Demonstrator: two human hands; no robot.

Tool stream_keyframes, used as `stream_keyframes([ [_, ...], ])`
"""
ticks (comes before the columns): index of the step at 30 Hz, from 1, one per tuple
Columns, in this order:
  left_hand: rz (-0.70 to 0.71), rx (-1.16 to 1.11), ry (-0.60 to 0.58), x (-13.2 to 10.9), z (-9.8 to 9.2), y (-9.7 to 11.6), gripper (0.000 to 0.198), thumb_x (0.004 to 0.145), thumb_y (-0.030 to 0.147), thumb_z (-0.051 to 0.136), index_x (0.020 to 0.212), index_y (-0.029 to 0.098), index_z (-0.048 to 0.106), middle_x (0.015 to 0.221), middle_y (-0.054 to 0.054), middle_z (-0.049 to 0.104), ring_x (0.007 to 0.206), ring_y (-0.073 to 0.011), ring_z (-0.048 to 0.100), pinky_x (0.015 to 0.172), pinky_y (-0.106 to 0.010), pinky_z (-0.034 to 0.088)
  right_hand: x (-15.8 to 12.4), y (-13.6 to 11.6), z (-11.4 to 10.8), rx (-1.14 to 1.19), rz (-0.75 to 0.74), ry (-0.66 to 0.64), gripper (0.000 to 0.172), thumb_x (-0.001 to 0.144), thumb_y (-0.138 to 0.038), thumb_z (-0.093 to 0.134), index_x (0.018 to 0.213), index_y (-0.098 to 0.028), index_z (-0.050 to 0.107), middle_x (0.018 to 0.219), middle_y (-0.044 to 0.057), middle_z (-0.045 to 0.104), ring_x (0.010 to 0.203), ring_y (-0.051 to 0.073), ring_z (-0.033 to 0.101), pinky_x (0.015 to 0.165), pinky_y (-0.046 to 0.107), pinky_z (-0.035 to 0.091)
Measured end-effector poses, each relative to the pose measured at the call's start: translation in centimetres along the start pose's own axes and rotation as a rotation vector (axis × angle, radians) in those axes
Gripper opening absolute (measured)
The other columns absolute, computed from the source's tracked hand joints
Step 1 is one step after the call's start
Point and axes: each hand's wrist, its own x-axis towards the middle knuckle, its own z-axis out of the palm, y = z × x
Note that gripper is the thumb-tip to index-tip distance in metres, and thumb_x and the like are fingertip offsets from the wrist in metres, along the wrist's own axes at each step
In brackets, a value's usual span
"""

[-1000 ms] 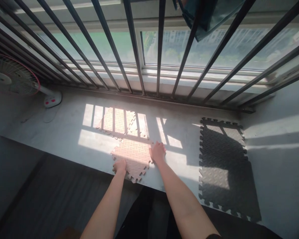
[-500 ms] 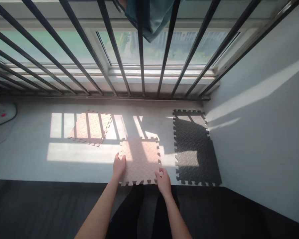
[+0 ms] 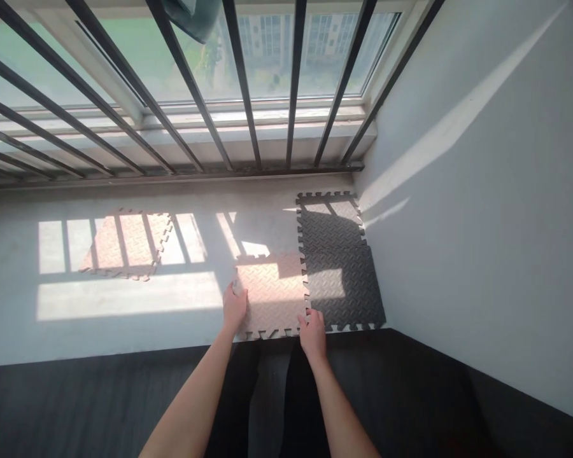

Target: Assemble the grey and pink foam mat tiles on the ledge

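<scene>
A pink foam mat tile (image 3: 272,296) with toothed edges lies between my hands on the white ledge (image 3: 124,337). My left hand (image 3: 235,308) grips its left edge, fingers closed with the thumb over the top. At the lower right corner, my right hand (image 3: 312,333) pinches the same tile. The tile's right teeth meet the left edge of the dark grey foam mat tiles (image 3: 341,280); whether they interlock I cannot tell. Two grey tiles are joined one behind the other along the wall. Farther left lies another pink foam tile (image 3: 128,245), turned at an angle.
Dark metal railing bars (image 3: 248,95) stand along the back of the ledge, before a window. A white wall (image 3: 472,222) closes off the right side. The ledge drops at its front edge to a dark floor (image 3: 90,407). Teal cloth (image 3: 195,19) hangs at the top.
Both hands have moved the pink tile rightward until it meets the grey tiles; a gap was between them before. The camera view has swung to the right.
</scene>
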Motion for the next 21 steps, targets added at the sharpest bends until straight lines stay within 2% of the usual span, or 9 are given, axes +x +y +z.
stream_keyframes([
  [5, -0.022, -0.005, 0.007, 0.2, 0.5, 0.2, 0.061, 0.103, 0.037, 0.062, 0.157, 0.01, 0.051, 0.154, -0.024, 0.062, 0.152, -0.0353, 0.055, 0.129, -0.05, 0.044, 0.1, -0.1, 0.0, -0.16, -0.021, -0.034, 0.024, 0.099, -0.035, 0.065, 0.113, -0.018, 0.074, 0.123, 0.017, 0.07, 0.104, 0.031, 0.071, 0.085, 0.038, 0.052],
  [9, -0.008, 0.071, 0.018, 0.5, 0.3, -0.2, 0.061, 0.102, 0.036, 0.062, 0.155, 0.008, 0.054, 0.151, -0.025, 0.064, 0.15, -0.0379, 0.055, 0.129, -0.053, 0.042, -0.5, -0.2, -0.2, -0.259, -0.082, -0.024, 0.022, 0.097, -0.034, 0.072, 0.112, -0.018, 0.075, 0.116, 0.016, 0.071, 0.113, 0.034, 0.067, 0.094, 0.039, 0.049],
  [14, 0.043, 0.163, 0.049, 0.5, 0.3, -0.3, 0.063, 0.1, 0.039, 0.061, 0.154, 0.006, 0.056, 0.144, -0.026, 0.066, 0.146, -0.0401, 0.056, 0.127, -0.055, 0.042, -0.1, 0.0, -0.1, -0.241, -0.1, -0.035, 0.024, 0.098, -0.032, 0.074, 0.116, -0.016, 0.074, 0.114, 0.016, 0.073, 0.112, 0.034, 0.068, 0.094, 0.039, 0.048],
  [21, 0.049, 0.23, 0.067, 0.4, 0.3, 0.2, 0.063, 0.103, 0.039, 0.057, 0.155, 0.003, 0.055, 0.142, -0.028, 0.065, 0.142, -0.0408, 0.058, 0.125, -0.055, 0.042, 0.7, -0.3, 0.5, -0.195, -0.148, -0.048, 0.021, 0.099, -0.024, 0.066, 0.116, -0.016, 0.074, 0.115, 0.016, 0.074, 0.113, 0.033, 0.066, 0.099, 0.04, 0.048],
])
